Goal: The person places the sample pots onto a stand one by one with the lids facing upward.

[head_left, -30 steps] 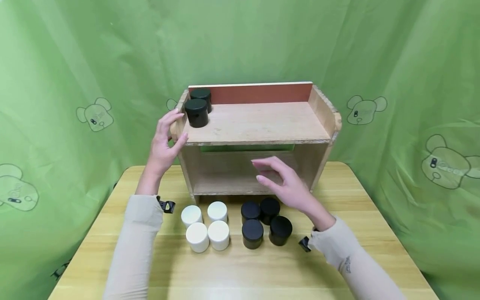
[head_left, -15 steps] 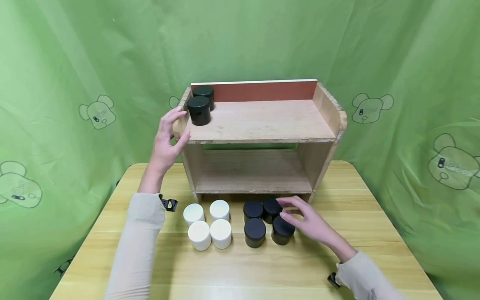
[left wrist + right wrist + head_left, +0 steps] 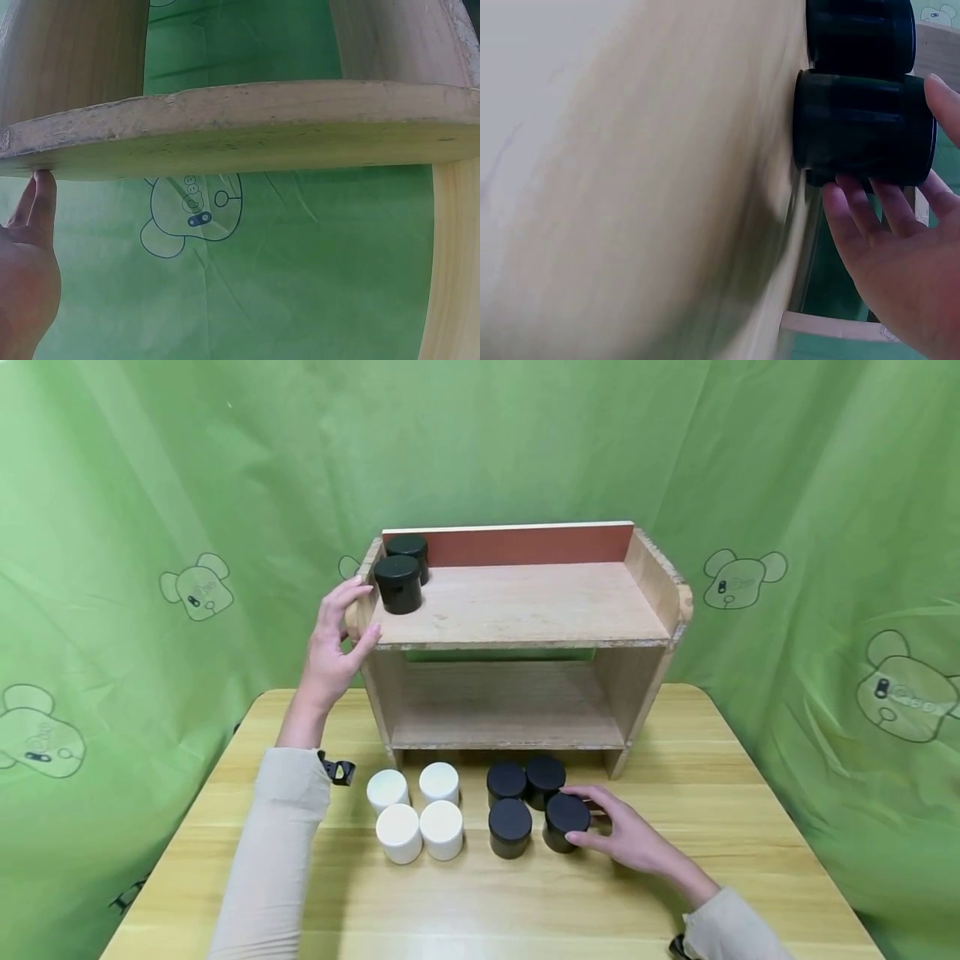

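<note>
My left hand (image 3: 330, 639) holds the left side panel of a small wooden shelf (image 3: 517, 610). Its thumb lies toward the panel's front edge, and in the left wrist view the fingers (image 3: 45, 199) reach the panel's outer face. My right hand (image 3: 630, 831) is around the front right black jar (image 3: 566, 818), thumb on one side and fingers on the other. The right wrist view shows this jar (image 3: 862, 127) lying between thumb and fingers, close against another black jar (image 3: 861, 34). Three more black jars (image 3: 510, 827) stand beside it on the table.
Several white jars (image 3: 441, 831) stand left of the black ones, before the shelf. Two black jars (image 3: 399, 585) sit in the upper board's left corner, one behind the other. The wooden table (image 3: 480, 910) has a green curtain (image 3: 510, 443) behind it.
My right hand has come down from in front of the shelf to the front right black jar and closed around it. The left hand stays on the shelf's side.
</note>
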{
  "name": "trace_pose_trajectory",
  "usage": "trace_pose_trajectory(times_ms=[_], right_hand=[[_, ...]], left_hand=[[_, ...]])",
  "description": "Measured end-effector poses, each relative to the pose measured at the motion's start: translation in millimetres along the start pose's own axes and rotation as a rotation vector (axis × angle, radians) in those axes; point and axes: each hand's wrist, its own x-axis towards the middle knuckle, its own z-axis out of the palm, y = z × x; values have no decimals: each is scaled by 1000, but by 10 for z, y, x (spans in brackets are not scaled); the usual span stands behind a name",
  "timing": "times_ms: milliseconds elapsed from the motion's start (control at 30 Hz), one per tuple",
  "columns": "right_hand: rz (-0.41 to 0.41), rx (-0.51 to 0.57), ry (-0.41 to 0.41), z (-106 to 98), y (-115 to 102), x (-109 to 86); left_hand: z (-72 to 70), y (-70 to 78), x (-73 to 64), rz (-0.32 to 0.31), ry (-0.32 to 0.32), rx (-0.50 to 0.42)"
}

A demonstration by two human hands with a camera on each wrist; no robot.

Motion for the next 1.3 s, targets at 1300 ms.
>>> trace_pose_trajectory(times_ms=[1300], right_hand=[[-131, 19, 108, -237, -221, -11]], left_hand=[[-6, -3, 0, -20, -10, -5]])
